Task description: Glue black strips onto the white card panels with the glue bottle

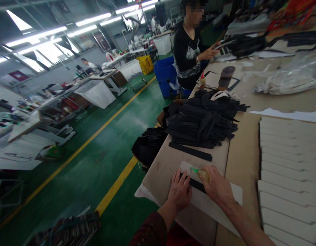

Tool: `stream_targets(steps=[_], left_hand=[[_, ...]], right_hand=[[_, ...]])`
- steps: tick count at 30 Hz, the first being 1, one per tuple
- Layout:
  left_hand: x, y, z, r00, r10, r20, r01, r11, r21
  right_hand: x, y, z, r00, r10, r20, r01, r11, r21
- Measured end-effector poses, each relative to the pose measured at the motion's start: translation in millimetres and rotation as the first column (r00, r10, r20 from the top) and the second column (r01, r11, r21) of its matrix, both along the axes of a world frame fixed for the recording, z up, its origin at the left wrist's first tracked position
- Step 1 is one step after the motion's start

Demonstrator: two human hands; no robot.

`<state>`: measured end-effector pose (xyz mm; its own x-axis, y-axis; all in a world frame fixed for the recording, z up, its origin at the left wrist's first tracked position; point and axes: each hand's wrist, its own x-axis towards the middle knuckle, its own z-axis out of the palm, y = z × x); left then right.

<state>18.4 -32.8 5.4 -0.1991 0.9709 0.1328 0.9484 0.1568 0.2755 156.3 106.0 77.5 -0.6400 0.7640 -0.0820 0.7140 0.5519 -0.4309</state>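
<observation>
My right hand point(216, 182) is wrapped round a small glue bottle point(204, 175) of yellowish liquid, its green nozzle tilted down to the left. Under the nozzle lies a pale flat board point(236, 192) with a black strip point(196, 184) across it. With fingers stretched out, my left hand point(180, 188) presses flat on the left end of the strip and board. A single black strip point(190, 151) rests just beyond the board. Farther back is a large heap of black strips point(199, 119).
Overlapping pale panels point(288, 181) cover the table's right side. A dark bottle point(226, 78) and a red-tipped bottle point(202, 81) stand behind the heap. Across the table's far end, a person point(190, 44) handles a flat item. A bundle of black pieces point(149, 145) sits beside the left edge.
</observation>
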Motion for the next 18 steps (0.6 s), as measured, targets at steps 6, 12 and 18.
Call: stream_targets(steps=[6,12,18], left_hand=[[-1,-2,-1.6,1.000,-0.009,0.006,0.009,1.000,-0.015],[-1,0,0.8,1.000,-0.002,0.015,0.002,1.000,-0.013],[0,-2,-0.8,1.000,0.005,0.022,-0.004,1.000,-0.025]], right_hand=[[-12,2,0.4,0.999,0.033,0.004,-0.033,0.999,0.016],[-1,0,0.6,0.999,0.004,0.033,-0.004,1.000,0.001],[-12,-5,4.6,0.998,0.025,0.051,-0.026,0.999,0.022]])
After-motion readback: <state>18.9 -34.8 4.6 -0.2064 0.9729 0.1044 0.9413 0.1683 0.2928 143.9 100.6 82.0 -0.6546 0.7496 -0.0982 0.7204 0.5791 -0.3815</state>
